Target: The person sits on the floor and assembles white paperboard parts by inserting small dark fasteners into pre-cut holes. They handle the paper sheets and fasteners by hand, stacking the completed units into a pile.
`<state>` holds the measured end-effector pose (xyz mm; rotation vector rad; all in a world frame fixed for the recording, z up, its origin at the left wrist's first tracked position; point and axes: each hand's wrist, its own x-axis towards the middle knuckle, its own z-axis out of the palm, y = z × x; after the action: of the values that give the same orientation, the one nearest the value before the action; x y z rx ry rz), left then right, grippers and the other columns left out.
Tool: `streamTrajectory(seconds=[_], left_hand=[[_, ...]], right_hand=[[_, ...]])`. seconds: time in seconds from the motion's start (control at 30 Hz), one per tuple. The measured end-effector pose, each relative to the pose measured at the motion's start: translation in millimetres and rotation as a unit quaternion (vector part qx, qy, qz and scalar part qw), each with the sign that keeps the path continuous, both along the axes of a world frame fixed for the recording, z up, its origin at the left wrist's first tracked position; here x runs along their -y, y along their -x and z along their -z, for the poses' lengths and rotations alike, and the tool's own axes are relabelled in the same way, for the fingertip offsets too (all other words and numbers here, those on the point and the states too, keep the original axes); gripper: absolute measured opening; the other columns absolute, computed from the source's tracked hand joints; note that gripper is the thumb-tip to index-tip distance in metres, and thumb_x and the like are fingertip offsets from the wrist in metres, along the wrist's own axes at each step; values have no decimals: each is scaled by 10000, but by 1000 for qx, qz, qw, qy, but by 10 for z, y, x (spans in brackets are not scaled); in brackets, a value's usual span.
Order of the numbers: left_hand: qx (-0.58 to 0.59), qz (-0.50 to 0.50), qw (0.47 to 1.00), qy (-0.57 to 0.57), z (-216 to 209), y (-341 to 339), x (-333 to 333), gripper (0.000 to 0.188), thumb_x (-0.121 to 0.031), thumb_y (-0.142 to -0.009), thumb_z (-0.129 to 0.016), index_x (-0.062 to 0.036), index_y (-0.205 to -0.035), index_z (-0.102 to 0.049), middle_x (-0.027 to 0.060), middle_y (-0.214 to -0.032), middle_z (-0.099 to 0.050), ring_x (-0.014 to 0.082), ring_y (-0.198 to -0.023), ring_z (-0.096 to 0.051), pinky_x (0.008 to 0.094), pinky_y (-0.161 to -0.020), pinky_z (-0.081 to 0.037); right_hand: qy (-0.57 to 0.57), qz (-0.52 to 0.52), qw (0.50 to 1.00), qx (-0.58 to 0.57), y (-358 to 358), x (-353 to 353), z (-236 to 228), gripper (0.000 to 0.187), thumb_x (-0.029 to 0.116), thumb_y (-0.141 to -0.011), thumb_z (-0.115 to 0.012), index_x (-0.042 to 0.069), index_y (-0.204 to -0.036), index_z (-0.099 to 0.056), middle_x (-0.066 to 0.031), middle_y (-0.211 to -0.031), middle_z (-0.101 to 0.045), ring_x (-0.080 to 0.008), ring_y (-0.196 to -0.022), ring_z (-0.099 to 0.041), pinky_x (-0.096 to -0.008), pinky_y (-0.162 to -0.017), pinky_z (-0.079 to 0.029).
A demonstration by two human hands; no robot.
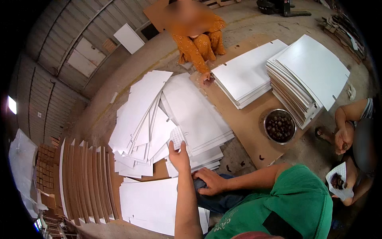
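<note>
My left hand is raised over the loose white panels and pinches a small white sheet with a dotted pattern between thumb and fingers. Beneath and beyond it, flat white panels lie fanned in an untidy heap, some with small notches at their edges. My right hand rests palm down on my knee in dark blue trousers, holding nothing, with its fingers loosely bent and apart. Close to my left forearm lies another white panel.
Brown panels stand on edge at left. White panel stacks and a metal bowl of dark round fruit sit on brown board. A person in orange crouches opposite; another person's hand is at right, near fruit on white paper.
</note>
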<state>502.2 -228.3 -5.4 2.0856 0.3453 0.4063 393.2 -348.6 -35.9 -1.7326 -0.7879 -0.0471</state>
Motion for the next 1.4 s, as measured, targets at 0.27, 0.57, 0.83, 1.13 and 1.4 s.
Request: streamTrajectory(seconds=[0.27,0.57,0.83,1.13,1.4], left_hand=[[53,18,997,-50,101,-92,14,552,-195,-725,-687,100,-1136,-468,208,-958,-597,245,-827,-591,319,-738,-464],[76,30,993,-90,179,-237,62,519,-215,-728,-672,79,-1120,-498,237,-999,-582,299,-884,-584,339,-768,-449],[-6,4,993,-120,297,-252,-91,522,-212,-739,-670,64,-1145,-492,180,-1019,-582,226,-872,-555,306,-742,-439],[-4,-32,999,30,175,-114,-193,532,-206,-746,-666,77,-1155,-477,174,-915,-602,167,-716,-564,277,-644,-458],[57,-52,992,102,153,-47,-298,504,-176,-753,-684,63,-1149,-485,135,-857,-601,146,-713,-545,257,-631,-450]], right_hand=[[-24,-13,999,-28,-99,-23,163,453,214,-671,-576,24,-1063,-451,-150,-1054,-476,-327,-995,-426,-389,-891,-335],[46,104,985,-133,-42,762,496,363,285,-740,-622,39,-997,-551,-143,-993,-558,-283,-940,-506,-375,-827,-405],[132,71,861,-487,476,1305,845,429,449,-790,-564,45,-921,-626,-127,-799,-630,-244,-786,-591,-345,-699,-460],[62,5,899,-434,331,1151,988,195,199,-755,-610,18,-819,-646,-72,-782,-640,-147,-747,-577,-288,-692,-451],[62,36,927,-369,225,892,952,170,180,-720,-619,14,-747,-634,-95,-775,-630,-176,-729,-585,-306,-677,-464]])
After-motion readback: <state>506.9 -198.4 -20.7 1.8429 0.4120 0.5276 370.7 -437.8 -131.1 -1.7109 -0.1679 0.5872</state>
